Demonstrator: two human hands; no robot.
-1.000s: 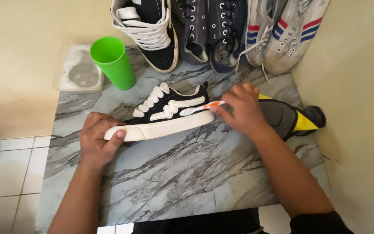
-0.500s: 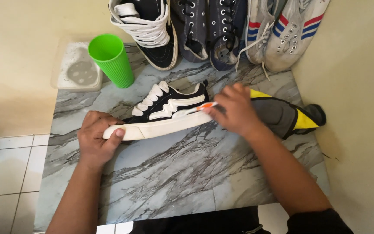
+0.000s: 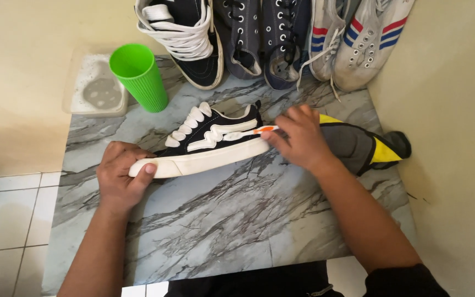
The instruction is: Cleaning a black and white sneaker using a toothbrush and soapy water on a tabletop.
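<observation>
Now the sneaker (image 3: 215,140) lies on its side between the hands, long axis running left to right, toe at the left hand (image 3: 119,179), heel by the right. The left hand's fingers curl around the toe, thumb pressed on the white sole. The right hand (image 3: 302,140) pinches a toothbrush (image 3: 248,133), its head on the sneaker's side. Beyond the hands stand a green cup (image 3: 140,76) and a row of shoes (image 3: 281,38). Bare marble slab (image 3: 221,220) spreads nearer the person.

left hand (image 3: 119,179): palm down, fingers curled closed, thumb pressed forward
right hand (image 3: 302,137): fingers pinched shut, knuckles up
forearms: both bare, angled inward from bottom edge
</observation>
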